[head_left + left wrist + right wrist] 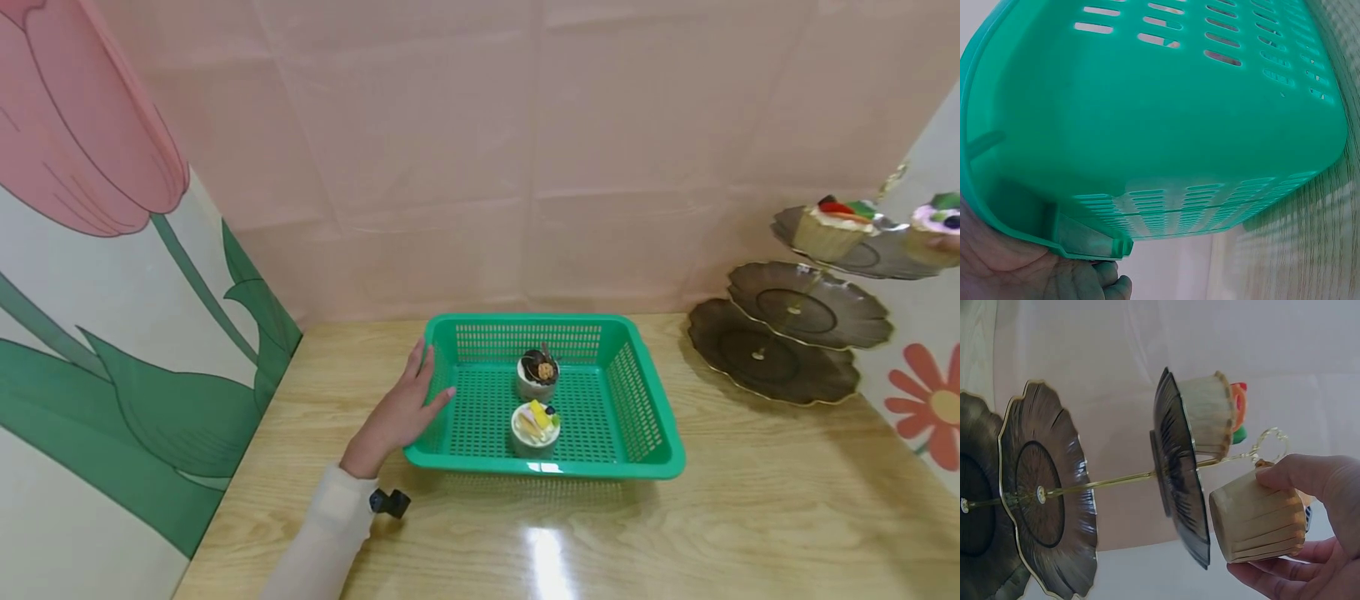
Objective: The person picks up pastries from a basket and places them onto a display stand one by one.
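Observation:
My left hand (405, 408) rests against the left rim of a green plastic basket (543, 468), fingers extended and thumb spread toward the inside. In the left wrist view, the palm (997, 262) lies along that rim. My right hand (1329, 519) grips a cupcake (1254, 519) in a pale pleated paper cup, thumb on one side and fingers on the other. The cup's base is close over the top plate (1175, 462) of a three-tier stand. On that plate sits another cupcake (828, 233) with red and green topping. In the head view, most of the right hand is out of frame.
Inside the basket stand a chocolate-topped cupcake (537, 375) and a fruit-topped cupcake (534, 429). The stand's middle plate (862, 321) and bottom plate (712, 350) are dark with scalloped gold edges. A pink cloth (450, 167) hangs behind the wooden table (465, 542).

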`<state>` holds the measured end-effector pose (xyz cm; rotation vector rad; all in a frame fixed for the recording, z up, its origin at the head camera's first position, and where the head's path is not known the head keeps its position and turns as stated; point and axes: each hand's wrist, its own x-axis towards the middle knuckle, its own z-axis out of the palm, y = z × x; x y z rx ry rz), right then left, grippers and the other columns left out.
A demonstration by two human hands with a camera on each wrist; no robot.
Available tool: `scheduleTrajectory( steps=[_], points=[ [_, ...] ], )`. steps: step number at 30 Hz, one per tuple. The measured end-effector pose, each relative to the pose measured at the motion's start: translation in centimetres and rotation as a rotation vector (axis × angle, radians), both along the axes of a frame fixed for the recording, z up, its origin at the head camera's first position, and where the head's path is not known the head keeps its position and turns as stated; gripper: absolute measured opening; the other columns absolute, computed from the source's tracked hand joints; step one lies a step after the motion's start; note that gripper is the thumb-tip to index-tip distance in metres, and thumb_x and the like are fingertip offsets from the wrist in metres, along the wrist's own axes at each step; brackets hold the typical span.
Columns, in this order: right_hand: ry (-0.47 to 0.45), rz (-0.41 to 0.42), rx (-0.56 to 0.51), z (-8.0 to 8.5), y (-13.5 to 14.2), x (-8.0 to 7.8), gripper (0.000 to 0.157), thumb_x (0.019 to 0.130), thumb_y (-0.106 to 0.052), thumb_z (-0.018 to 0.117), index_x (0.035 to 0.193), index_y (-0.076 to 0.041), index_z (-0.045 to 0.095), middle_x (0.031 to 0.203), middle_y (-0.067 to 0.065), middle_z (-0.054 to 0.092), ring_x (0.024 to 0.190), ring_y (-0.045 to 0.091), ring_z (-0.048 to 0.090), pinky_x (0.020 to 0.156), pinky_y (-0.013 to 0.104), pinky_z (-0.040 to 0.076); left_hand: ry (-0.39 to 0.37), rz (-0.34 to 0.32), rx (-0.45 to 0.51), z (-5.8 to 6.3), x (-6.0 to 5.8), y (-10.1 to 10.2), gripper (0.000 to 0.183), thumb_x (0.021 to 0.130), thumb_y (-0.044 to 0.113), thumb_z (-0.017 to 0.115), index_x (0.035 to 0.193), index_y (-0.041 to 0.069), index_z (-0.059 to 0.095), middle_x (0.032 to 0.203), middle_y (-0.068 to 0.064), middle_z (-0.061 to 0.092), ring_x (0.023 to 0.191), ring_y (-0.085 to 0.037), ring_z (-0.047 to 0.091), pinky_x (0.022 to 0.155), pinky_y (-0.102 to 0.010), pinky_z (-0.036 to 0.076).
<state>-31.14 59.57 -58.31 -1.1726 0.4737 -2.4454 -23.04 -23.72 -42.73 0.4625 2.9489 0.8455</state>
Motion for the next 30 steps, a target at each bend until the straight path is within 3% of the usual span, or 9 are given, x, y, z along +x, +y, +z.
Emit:
scheduleTrajectory(
  steps=[4, 10, 13, 16, 20, 23, 25, 28, 30],
  points=[
    [-0.033, -0.016, -0.012, -0.1, -0.1, 0.1, 0.077, 0.106, 0.012, 0.014, 0.164, -0.038, 0.006, 0.168, 0.012, 0.017, 0.137, 0.059, 0.033, 0.097, 0.068, 0.040, 0.016, -0.008, 0.010, 0.0, 0.1, 0.0, 0.084, 0.106, 0.053, 0.043, 0.162, 0.004, 0.003, 0.168, -0.004, -0.018, 0.152, -0.034, 0.020, 0.111, -0.052, 0.041],
    [-0.066, -0.205, 0.099, 0.2, 0.0, 0.5, 0.080, 0.104, 0.014, 0.018, 0.164, -0.037, 0.006, 0.165, 0.008, 0.030, 0.133, 0.049, 0.046, 0.089, 0.060, 0.049, 0.021, 0.001, 0.015, 0.1, 0.1, 0.0, 0.082, 0.108, 0.047, 0.046, 0.162, 0.004, 0.003, 0.168, -0.004, -0.018, 0.152, -0.034, 0.019, 0.110, -0.052, 0.041],
    [-0.140, -0.113, 0.174, 0.9, 0.9, 0.4, 0.079, 0.103, 0.013, 0.017, 0.164, -0.038, 0.012, 0.161, 0.010, 0.039, 0.132, 0.050, 0.048, 0.091, 0.062, 0.048, 0.020, -0.001, 0.023, 0.1, 0.0, 0.0, 0.081, 0.108, 0.045, 0.047, 0.162, 0.004, 0.004, 0.168, -0.004, -0.017, 0.152, -0.034, 0.019, 0.111, -0.053, 0.040],
    [-0.169, -0.076, 0.272, 1.2, 1.8, 0.2, 0.077, 0.104, 0.012, 0.019, 0.163, -0.037, 0.020, 0.157, 0.009, 0.045, 0.132, 0.046, 0.050, 0.091, 0.062, 0.049, 0.005, 0.000, 0.018, 0.0, 0.0, 0.1, 0.081, 0.108, 0.046, 0.046, 0.162, 0.005, 0.003, 0.168, -0.002, -0.019, 0.153, -0.033, 0.017, 0.112, -0.052, 0.039],
    [-0.126, -0.375, 0.454, 0.6, 2.3, 0.2, 0.075, 0.103, 0.012, 0.029, 0.163, -0.033, 0.024, 0.148, -0.002, 0.055, 0.118, 0.036, 0.065, 0.074, 0.046, 0.060, 0.007, 0.001, 0.018, -0.1, 0.0, 0.1, 0.080, 0.108, 0.045, 0.047, 0.163, 0.005, 0.003, 0.168, -0.002, -0.018, 0.152, -0.033, 0.019, 0.112, -0.052, 0.039],
    [-0.125, -0.538, 0.546, 0.2, 2.2, 0.3, 0.072, 0.104, 0.009, 0.031, 0.163, -0.031, 0.024, 0.141, -0.008, 0.059, 0.108, 0.030, 0.070, 0.062, 0.036, 0.061, 0.010, 0.000, 0.017, -0.2, -0.2, 0.1, 0.081, 0.108, 0.044, 0.048, 0.163, 0.005, 0.004, 0.168, -0.002, -0.017, 0.152, -0.033, 0.019, 0.112, -0.052, 0.039],
    [-0.146, -0.526, 0.529, 0.1, 2.0, 0.3, 0.069, 0.106, 0.007, 0.029, 0.163, -0.032, 0.023, 0.141, -0.006, 0.060, 0.107, 0.031, 0.070, 0.061, 0.035, 0.061, 0.003, 0.003, 0.007, -0.2, -0.2, 0.0, 0.081, 0.108, 0.046, 0.047, 0.163, 0.006, 0.003, 0.168, 0.000, -0.018, 0.152, -0.032, 0.019, 0.112, -0.052, 0.038],
    [-0.127, -0.606, 0.656, 0.5, 1.7, 0.5, 0.066, 0.109, -0.001, 0.025, 0.163, -0.036, 0.017, 0.139, -0.014, 0.058, 0.106, 0.020, 0.070, 0.060, 0.032, 0.060, 0.000, 0.003, 0.003, -0.2, -0.2, 0.0, 0.082, 0.107, 0.049, 0.046, 0.163, 0.006, 0.003, 0.168, 0.000, -0.019, 0.153, -0.031, 0.017, 0.113, -0.052, 0.038],
    [-0.165, -0.640, 0.706, 0.8, 1.5, 0.7, 0.065, 0.109, -0.003, 0.023, 0.163, -0.039, 0.015, 0.135, -0.018, 0.060, 0.104, 0.014, 0.069, 0.057, 0.032, 0.059, 0.000, 0.004, -0.003, -0.2, -0.2, 0.0, 0.083, 0.107, 0.051, 0.044, 0.163, 0.006, 0.002, 0.167, 0.001, -0.020, 0.153, -0.031, 0.016, 0.113, -0.051, 0.038]
  ],
)
